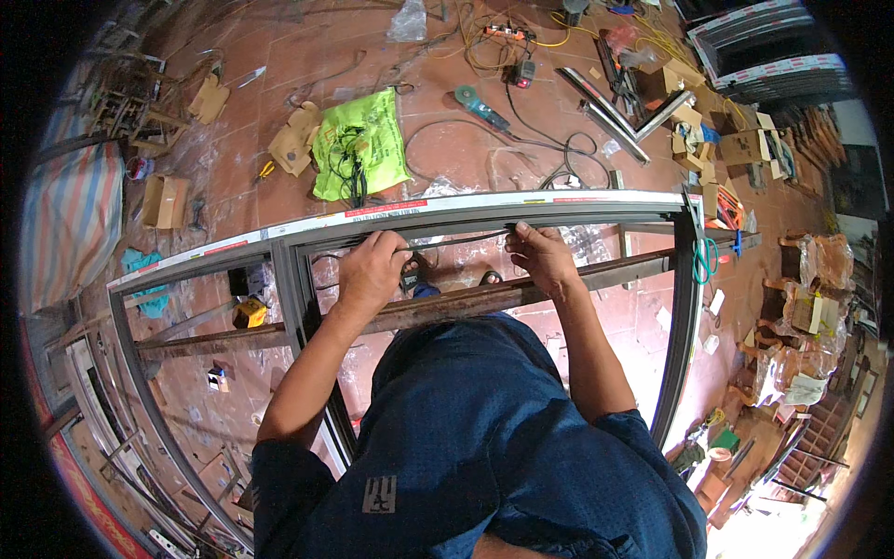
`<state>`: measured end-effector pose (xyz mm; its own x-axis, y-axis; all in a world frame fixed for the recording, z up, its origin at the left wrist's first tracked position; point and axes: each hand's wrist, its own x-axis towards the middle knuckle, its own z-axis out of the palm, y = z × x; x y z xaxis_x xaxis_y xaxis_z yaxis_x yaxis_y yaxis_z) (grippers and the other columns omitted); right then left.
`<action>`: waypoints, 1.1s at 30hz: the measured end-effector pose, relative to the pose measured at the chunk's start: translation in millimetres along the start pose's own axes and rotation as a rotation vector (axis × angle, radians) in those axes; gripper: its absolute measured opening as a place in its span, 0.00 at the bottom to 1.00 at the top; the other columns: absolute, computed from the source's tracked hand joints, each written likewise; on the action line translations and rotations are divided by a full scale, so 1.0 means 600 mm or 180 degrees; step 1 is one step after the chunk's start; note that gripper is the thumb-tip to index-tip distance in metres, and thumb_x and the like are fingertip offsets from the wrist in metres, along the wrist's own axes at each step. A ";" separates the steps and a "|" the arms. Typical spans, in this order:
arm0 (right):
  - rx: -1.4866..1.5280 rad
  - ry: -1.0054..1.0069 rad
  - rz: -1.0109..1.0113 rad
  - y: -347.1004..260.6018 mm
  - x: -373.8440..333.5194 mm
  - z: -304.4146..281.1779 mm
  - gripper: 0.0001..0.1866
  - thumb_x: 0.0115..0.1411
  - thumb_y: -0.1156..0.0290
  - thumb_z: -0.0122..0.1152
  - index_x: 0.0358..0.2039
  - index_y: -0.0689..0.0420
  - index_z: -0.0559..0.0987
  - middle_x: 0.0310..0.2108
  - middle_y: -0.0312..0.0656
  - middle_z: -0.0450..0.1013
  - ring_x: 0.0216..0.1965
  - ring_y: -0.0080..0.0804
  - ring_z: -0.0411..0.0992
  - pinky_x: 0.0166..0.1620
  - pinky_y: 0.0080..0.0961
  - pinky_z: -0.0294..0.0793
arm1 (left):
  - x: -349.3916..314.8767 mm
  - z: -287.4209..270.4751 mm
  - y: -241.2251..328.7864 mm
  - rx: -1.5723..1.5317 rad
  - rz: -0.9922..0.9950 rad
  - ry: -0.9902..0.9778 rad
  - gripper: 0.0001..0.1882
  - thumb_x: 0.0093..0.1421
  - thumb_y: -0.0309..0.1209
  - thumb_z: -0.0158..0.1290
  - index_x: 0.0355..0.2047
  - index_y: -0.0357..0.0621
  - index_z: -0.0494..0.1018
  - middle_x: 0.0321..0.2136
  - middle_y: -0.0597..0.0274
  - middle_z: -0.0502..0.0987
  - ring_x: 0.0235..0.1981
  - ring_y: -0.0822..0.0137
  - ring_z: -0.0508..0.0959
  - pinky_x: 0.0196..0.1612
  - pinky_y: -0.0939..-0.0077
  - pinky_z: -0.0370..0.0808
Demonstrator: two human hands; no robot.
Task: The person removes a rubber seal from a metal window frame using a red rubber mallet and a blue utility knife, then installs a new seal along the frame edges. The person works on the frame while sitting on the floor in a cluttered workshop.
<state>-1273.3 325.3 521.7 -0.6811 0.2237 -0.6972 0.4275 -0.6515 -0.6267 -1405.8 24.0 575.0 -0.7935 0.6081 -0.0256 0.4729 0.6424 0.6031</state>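
Observation:
In front of me lies a large dark metal window frame [291, 289], its far edge covered with white protective tape. A thin black rubber strip [456, 241] runs along the inside of the far rail, between my two hands. My left hand [371, 268] is closed on the strip, close to the upright divider, with its fingertips against the rail. To the right, my right hand [544, 256] pinches the strip by the rail, thumb and forefinger together. Scissors with teal handles [706, 261] hang at the frame's right side.
A rusty metal bar [447, 305] crosses beneath the frame. Beyond it on the tiled floor lie a bright green bag [361, 140], a teal angle grinder [481, 109], yellow pliers [267, 170] and loose cables. Metal profiles [643, 116] and cardboard boxes [743, 147] lie at the far right.

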 end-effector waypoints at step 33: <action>0.0493 0.0155 -0.0336 -0.020 -0.010 -0.041 0.12 0.71 0.63 0.64 0.43 0.59 0.77 0.37 0.40 0.80 0.33 0.29 0.79 0.36 0.25 0.78 | 0.025 0.122 0.090 0.0361 0.0546 0.0950 0.12 0.60 0.32 0.63 0.45 0.49 0.83 0.37 0.60 0.80 0.37 0.55 0.83 0.40 0.63 0.81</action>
<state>-1259.4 349.4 524.8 -0.6861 0.3292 -0.6487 0.2559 -0.7256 -0.6388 -1364.1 101.8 549.0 -0.7680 0.5592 0.3122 0.6350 0.6008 0.4856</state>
